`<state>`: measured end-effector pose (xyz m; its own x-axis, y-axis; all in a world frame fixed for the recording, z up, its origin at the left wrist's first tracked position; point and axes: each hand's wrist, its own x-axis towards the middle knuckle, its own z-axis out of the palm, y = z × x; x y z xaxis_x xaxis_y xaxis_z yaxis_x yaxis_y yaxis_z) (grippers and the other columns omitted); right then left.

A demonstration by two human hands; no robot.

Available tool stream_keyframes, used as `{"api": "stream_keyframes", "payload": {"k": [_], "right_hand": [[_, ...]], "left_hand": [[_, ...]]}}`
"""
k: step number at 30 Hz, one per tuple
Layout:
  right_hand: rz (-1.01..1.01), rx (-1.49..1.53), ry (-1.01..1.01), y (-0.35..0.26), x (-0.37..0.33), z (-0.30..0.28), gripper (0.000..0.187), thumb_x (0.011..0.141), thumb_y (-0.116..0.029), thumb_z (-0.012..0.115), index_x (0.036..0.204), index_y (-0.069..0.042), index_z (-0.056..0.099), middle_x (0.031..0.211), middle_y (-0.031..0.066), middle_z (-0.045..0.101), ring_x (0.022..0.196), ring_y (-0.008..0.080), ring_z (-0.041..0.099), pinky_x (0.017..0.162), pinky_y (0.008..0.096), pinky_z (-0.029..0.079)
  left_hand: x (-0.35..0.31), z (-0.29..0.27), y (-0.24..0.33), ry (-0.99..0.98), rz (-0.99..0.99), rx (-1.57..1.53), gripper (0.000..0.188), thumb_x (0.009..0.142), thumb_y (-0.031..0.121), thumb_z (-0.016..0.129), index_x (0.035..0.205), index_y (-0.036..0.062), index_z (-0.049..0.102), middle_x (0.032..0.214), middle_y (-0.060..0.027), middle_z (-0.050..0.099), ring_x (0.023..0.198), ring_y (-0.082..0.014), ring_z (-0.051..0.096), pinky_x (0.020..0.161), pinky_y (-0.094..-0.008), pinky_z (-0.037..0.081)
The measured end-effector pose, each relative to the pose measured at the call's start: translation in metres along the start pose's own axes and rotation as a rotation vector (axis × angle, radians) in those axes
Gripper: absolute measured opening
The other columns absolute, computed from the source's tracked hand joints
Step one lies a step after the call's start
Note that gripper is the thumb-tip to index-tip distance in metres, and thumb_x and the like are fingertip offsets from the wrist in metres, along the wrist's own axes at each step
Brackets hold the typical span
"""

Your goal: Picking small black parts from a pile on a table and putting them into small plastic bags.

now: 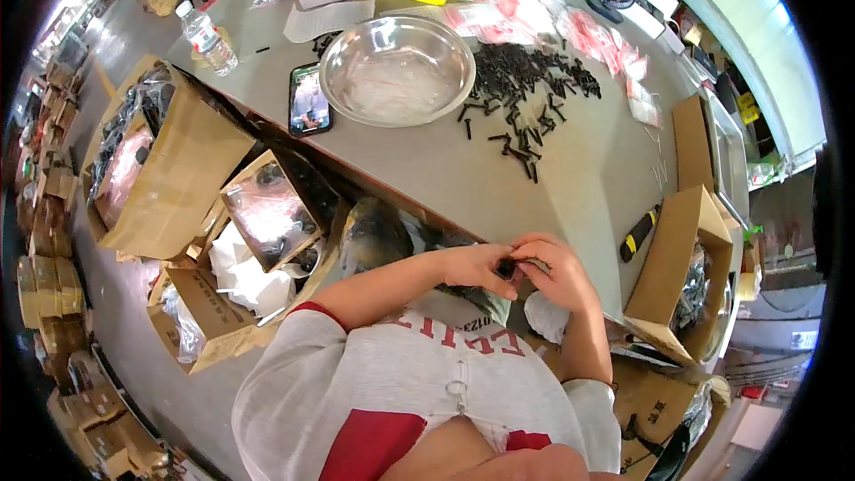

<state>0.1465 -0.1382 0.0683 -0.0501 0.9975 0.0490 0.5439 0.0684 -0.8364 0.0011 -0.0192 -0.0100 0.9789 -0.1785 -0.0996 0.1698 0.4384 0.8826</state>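
A: Hands, state of?
B: Left hand (pixel 488 270), one: fingers nearly closed, pinching a dark piece (pixel 506 268); right hand (pixel 552 269), one: fingers curled in against the same item, whether gripping or only touching cannot be told

A: Dark piece, location?
B: Between the two hands, at the near edge of the counter (pixel 597 160); partly covered, exact kind uncertain; by judgement, mid-handling, not finished

A: Remaining stock?
B: Screws (pixel 525 71), black, many: loose heap with strays, on the counter at 12 o'clock from the hands; by judgement, much left

A: Completed stock?
B: Bags (pixel 508 13), red and clear, heaped beyond the screws, 12 to 1 o'clock: filled or unfilled, cannot tell; basin (pixel 456 76), steel, one, at 11 o'clock: clear plastic inside, contents not countable; total done, therefore, not established

A: Sundries?
B: Phone (pixel 308 107), one, 10 o'clock, just beside the basin; cutter (pixel 639 233), yellow and black, one, between 2 and 3 o'clock, lying apart from the hands
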Motion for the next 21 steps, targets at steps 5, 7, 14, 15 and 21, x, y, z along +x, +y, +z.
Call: {"api": "stream_keyframes", "payload": {"k": [5, 7, 14, 15, 21], "right_hand": [[-0.104, -0.234, 0.158, -0.030, 0.000, -0.003, 0.019, 0.072, 0.003, 0.066, 0.091, -0.003, 0.064, 0.101, 0.0126, 0.063, 0.092, 0.0310, 0.061, 0.077, 0.0373, 0.051], [-0.185, -0.274, 0.184, -0.034, 0.005, -0.001, 0.021, 0.071, 0.004, 0.067, 0.091, -0.002, 0.064, 0.100, 0.0124, 0.063, 0.089, 0.0307, 0.062, 0.075, 0.0369, 0.052], [-0.147, -0.359, 0.277, -0.028, 0.015, -0.001, 0.020, 0.071, 0.008, 0.064, 0.089, -0.002, 0.063, 0.093, 0.0129, 0.064, 0.082, 0.0289, 0.063, 0.070, 0.0350, 0.052], [-0.094, -0.310, 0.305, -0.024, 0.017, -0.001, 0.020, 0.071, 0.009, 0.063, 0.088, -0.002, 0.063, 0.091, 0.0134, 0.063, 0.080, 0.0289, 0.063, 0.069, 0.0342, 0.052], [0.047, -0.152, 0.377, -0.006, 0.021, 0.004, 0.018, 0.071, 0.009, 0.062, 0.086, -0.001, 0.061, 0.085, 0.0142, 0.061, 0.075, 0.0290, 0.062, 0.064, 0.0318, 0.049]], "left_hand": [[0.010, -0.007, 0.015, 0.013, 0.303, 0.140, 0.039, 0.077, 0.010, 0.074, 0.110, 0.0024, 0.054, 0.093, -0.0003, 0.054, 0.088, -0.0101, 0.052, 0.079, -0.0260, 0.044], [0.013, -0.008, 0.027, -0.060, 0.265, 0.107, 0.060, 0.075, 0.017, 0.075, 0.125, 0.0002, 0.048, 0.106, -0.0033, 0.056, 0.098, -0.0126, 0.050, 0.085, -0.0283, 0.044], [0.007, -0.014, 0.022, 0.071, 0.189, 0.048, 0.055, 0.079, 0.029, 0.074, 0.120, 0.0022, 0.049, 0.101, -0.0028, 0.056, 0.092, -0.0125, 0.052, 0.080, -0.0295, 0.046], [0.007, -0.017, 0.023, 0.061, 0.128, 0.013, 0.052, 0.079, 0.030, 0.074, 0.117, 0.0037, 0.049, 0.097, -0.0026, 0.055, 0.089, -0.0122, 0.052, 0.078, -0.0298, 0.047], [0.006, -0.013, 0.024, 0.090, -0.009, -0.217, 0.044, 0.082, 0.039, 0.070, 0.110, 0.0099, 0.052, 0.086, -0.0003, 0.051, 0.079, -0.0119, 0.052, 0.077, -0.0353, 0.050]]}}
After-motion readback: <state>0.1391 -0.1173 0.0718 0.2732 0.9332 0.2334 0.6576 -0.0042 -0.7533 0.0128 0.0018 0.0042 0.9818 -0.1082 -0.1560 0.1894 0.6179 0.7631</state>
